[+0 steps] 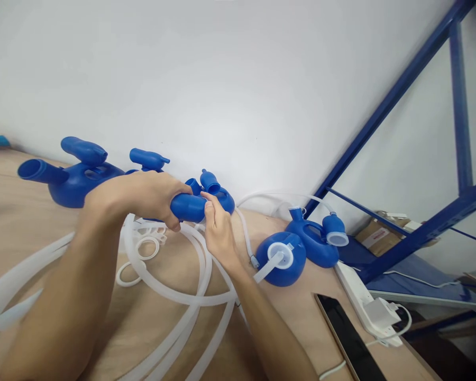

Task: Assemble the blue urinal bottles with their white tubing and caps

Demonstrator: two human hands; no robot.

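My left hand [153,193] grips a rounded blue plastic cup-shaped piece [188,207] from its left side. The fingers of my right hand [218,227] are closed on the same piece at its right end; what the fingertips press on is partly hidden. Just behind it sits a blue bottle with a handle [227,201], a spouted blue cup [210,181] resting on top. Below my hands lie loops of translucent hose [170,299], along with a white ring [130,274] and another white ring [148,247].
At left stands another blue bottle [65,193] with a cup [83,149] on it. To the right are a blue bottle with a white cap [297,259], a handled bottle [317,254], a phone [347,336] and a power strip [355,288]. A blue metal rack [381,121] borders the table.
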